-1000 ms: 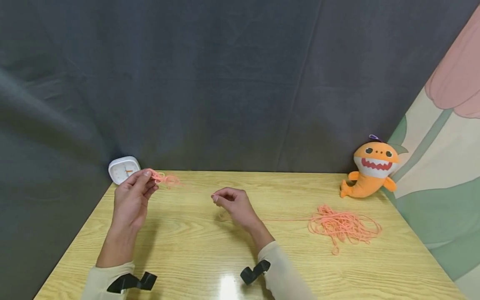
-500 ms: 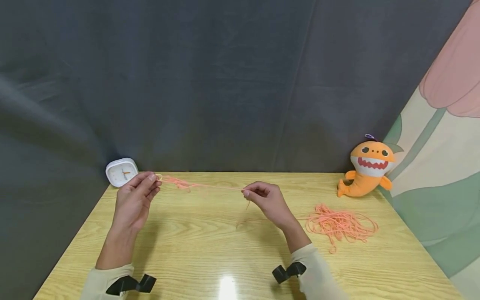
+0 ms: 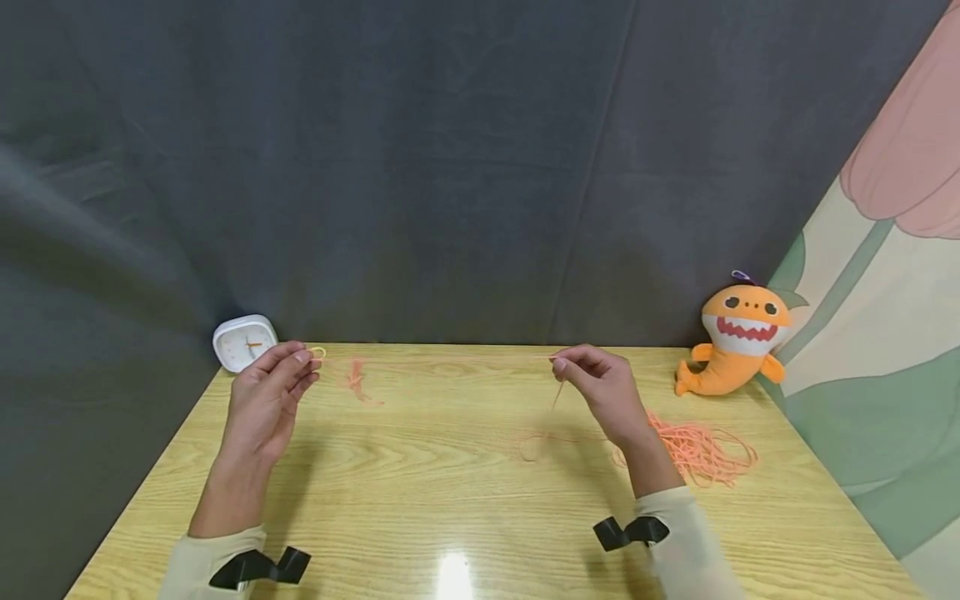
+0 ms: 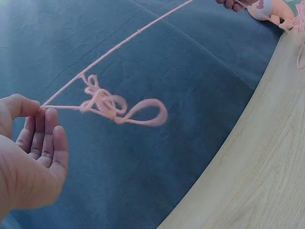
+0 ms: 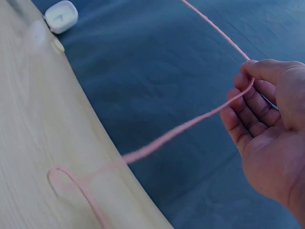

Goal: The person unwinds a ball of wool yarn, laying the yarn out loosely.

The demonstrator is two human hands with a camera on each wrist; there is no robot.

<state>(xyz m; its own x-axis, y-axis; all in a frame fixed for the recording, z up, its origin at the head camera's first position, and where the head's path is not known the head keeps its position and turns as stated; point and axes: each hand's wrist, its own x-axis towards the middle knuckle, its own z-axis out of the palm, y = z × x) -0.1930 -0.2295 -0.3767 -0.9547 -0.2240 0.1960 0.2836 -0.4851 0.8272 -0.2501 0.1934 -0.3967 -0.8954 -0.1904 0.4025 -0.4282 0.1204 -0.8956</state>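
Note:
A length of coral-pink yarn stretches in a straight line between both hands above the table. At the left end, thumb and fingertips of my left hand pinch it. A small knot of loops hangs off the yarn beside that hand in the left wrist view. My right hand pinches the strand between thumb and forefinger, other fingers curled loosely. From there a slack tail drops to the wooden table, where it bends in a loop. A loose yarn pile lies behind the right forearm, which partly covers it.
A white clock stands at the back left, close behind the left hand. Near those fingertips shows a yellow ring. An orange shark plush sits at the back right corner. Dark cloth hangs behind the wooden table.
My right hand has moved right, drawing the yarn out into a long straight line. The loops by my left hand have thinned and dangle lower. The left hand stays nearly in place.

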